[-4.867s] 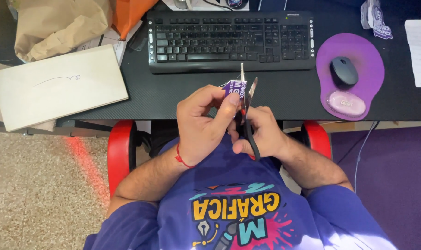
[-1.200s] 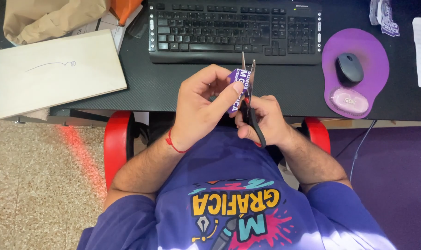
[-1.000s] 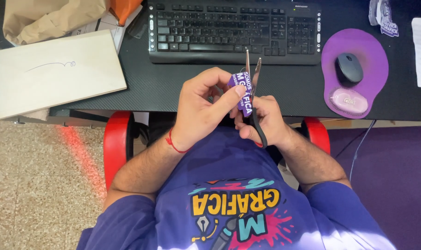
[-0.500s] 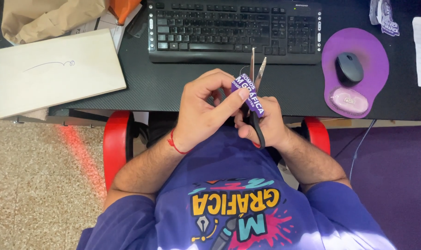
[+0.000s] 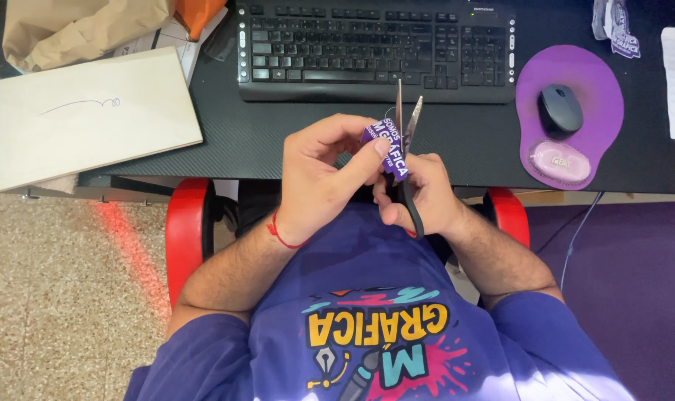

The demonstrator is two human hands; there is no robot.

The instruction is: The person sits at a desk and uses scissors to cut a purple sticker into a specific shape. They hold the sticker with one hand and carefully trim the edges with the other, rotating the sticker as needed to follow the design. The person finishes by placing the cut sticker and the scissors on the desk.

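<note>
My left hand (image 5: 324,178) pinches a small purple printed sticker (image 5: 386,151) between thumb and fingers, just in front of my chest. My right hand (image 5: 419,194) grips black-handled scissors (image 5: 406,148); their two metal blades point up toward the keyboard and stand slightly apart, right beside the sticker's edge. Both hands hover over my lap, near the front edge of the black desk (image 5: 471,152). A red cord circles my left wrist.
A black keyboard (image 5: 375,46) lies beyond the hands. A purple mouse pad (image 5: 601,89) carries a dark mouse (image 5: 560,108) at the right. A flat white box (image 5: 81,115) and a brown paper bag (image 5: 77,26) sit left. Red chair armrests (image 5: 185,230) flank me.
The sticker has been turned in my left hand and shifted slightly right. The scissor blades have moved along its edge, opening and closing by small amounts.
</note>
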